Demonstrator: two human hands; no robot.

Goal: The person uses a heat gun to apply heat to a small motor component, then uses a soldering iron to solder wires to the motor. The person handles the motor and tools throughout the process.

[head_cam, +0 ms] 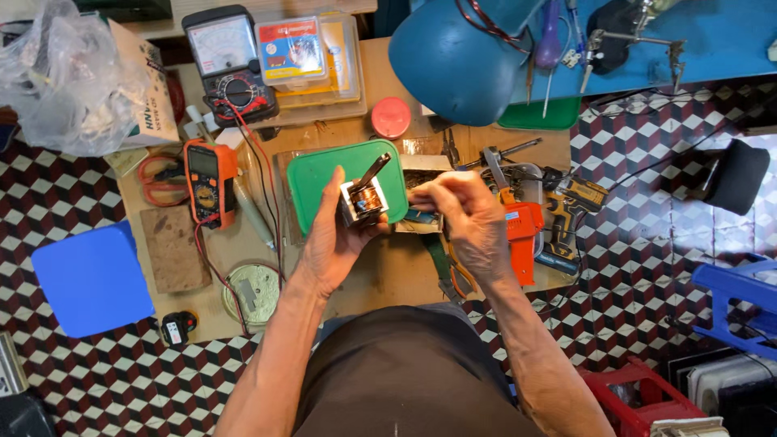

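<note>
Transformer core [366, 201], copper winding showing, sits up off the bench in my left hand [336, 231], right over the green plastic lid [324, 180]. I've got the left fingers curled round its metal frame, thumb pressed along the near side, so that's a firm wrap. A thin dark metal strip [375, 170] sticks up out of the top of it at a slant. My right hand [465, 218] is just beside the core, fingertips bunched together in a pinch at its right edge; what they pinch is too small and blurred for me to tell. Below the hands is the wooden bench [380, 275]. To the left lies an orange multimeter [209, 180] with red and black leads, and red-handled scissors [162, 182] next to it. To the right, an orange soldering gun [524, 235] lies near my right wrist. A blue lamp shade [449, 61] hangs over the far side.
</note>
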